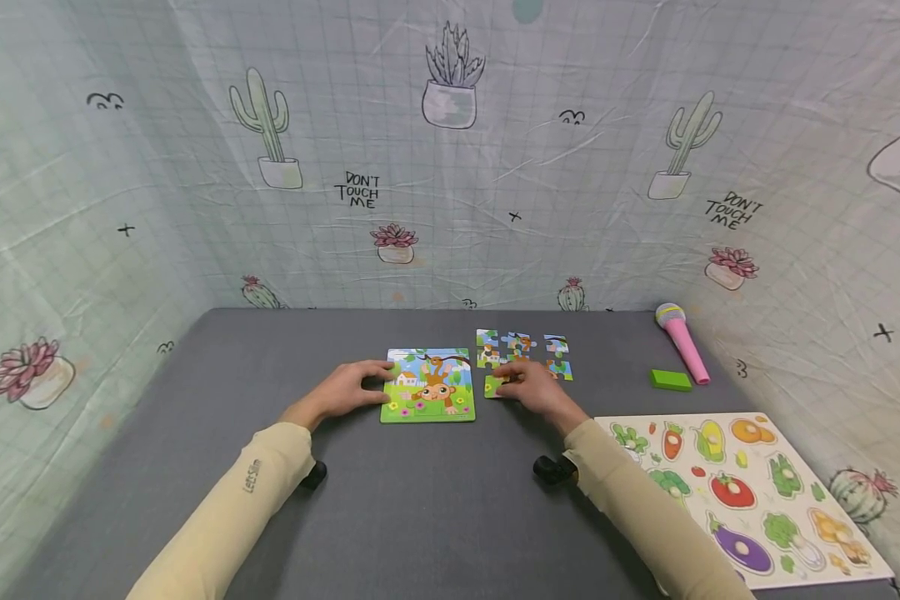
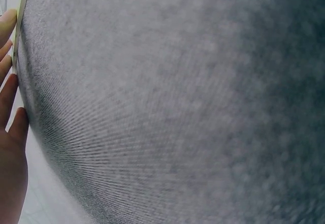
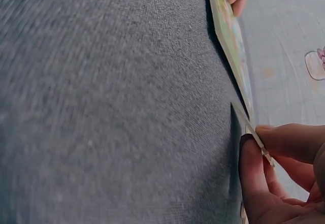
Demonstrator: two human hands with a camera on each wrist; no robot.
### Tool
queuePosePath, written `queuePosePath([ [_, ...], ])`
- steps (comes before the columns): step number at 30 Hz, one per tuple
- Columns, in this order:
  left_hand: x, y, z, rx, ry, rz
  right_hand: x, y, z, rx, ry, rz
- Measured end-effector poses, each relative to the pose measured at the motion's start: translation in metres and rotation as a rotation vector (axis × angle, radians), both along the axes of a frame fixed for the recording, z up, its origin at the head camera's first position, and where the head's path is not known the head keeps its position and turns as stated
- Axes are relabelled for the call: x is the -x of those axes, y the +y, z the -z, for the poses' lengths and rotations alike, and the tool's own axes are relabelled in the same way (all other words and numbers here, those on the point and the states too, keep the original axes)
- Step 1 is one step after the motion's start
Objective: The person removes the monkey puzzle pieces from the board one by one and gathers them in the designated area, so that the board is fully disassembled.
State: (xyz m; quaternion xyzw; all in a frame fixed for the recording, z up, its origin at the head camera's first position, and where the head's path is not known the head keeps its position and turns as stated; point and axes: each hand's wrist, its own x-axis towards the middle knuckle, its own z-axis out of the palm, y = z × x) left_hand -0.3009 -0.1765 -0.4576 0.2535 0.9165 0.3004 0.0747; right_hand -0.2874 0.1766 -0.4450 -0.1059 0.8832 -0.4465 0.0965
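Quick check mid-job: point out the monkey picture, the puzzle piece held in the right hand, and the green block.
Monkey picture (image 1: 432, 388): head view, on the printed monkey's face.
Held puzzle piece (image 1: 491, 387): head view, on its uncovered green part.
Green block (image 1: 671, 379): head view, on its top face.

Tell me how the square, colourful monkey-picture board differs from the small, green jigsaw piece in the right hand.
The square, colourful monkey-picture board is far larger than the small, green jigsaw piece. The board shows a whole scene, the piece only a fragment. The right hand pinches the piece; the left hand touches the board's left edge. Both have green printing.
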Motion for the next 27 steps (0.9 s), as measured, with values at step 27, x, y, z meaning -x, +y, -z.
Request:
queuePosePath([
  [27, 0.0029, -0.0014, -0.0018, 0.002, 0.002, 0.022, 0.0028, -0.0055, 0.0066, -0.109, 0.095, -0.025],
])
